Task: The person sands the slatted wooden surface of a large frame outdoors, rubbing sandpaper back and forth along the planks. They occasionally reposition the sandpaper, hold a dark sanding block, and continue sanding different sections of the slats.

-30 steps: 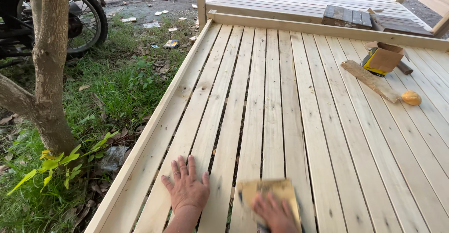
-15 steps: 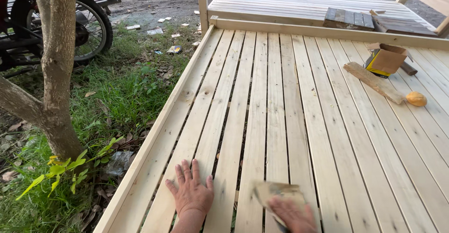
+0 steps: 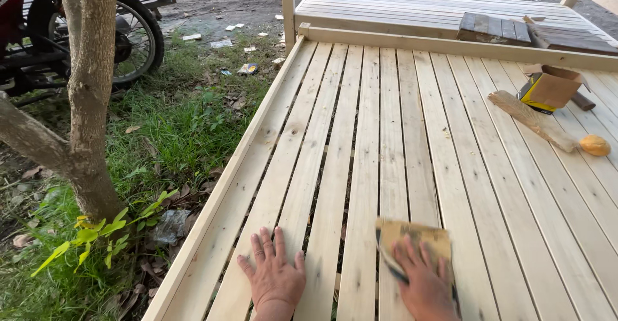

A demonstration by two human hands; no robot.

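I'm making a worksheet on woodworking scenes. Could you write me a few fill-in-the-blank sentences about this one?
1. The right hand presses a sheet of ____ onto the wooden slats.
2. The left hand lies flat on the slats, holding ____.
3. The open cardboard box lies on its ____.
4. Left of the slatted frame, a tree trunk stands in the ____.

Missing words: sandpaper; nothing; side; grass

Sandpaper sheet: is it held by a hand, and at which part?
The right hand presses flat on the sandpaper sheet, covering its lower part. No closed grip.
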